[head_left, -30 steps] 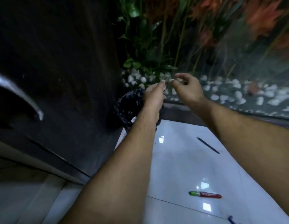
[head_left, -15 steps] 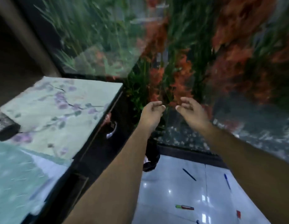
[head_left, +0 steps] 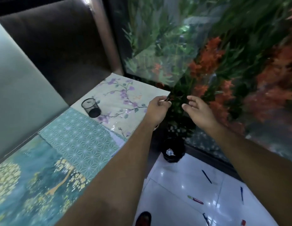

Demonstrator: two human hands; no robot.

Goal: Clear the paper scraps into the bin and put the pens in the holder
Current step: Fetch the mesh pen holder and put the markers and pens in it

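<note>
Beside the far corner of the patterned tabletop (head_left: 76, 144), noted left grip (head_left: 158, 110) raised with fingers curled in, and right grip (head_left: 199, 111) raised with fingers slack and spread, holding nothing. Cannot tell whether left grip pinches anything (dark sliver at its fingertips may be only the tabletop's edge).

Found black mesh cylindrical pen holder (head_left: 91, 108) upright on the floral cover, well left of both grips, no pens seen in it. Found round black bag-lined bin (head_left: 177, 144) on the floor below the grips, with crumpled white paper scrap (head_left: 169, 151) inside.

Counted on glossy white floor tiles (head_left: 174, 201):
- slim dark blue pen (head_left: 206, 176), near the bin
- blue pen (head_left: 241, 194)
- green-and-red marker (head_left: 195, 199)
- one more pen (head_left: 206, 219) at the bottom edge
- small red item (head_left: 243, 222), too small to identify

Saw no loose scraps on the visible floor.

Judged scrap step done or nearly so, pen step not yet begun. Next move: bend down, pinch the nearest pen across its barrel (thin, round, on slick tile, so likely to roll), lift to the holder, drop in upright.
</note>
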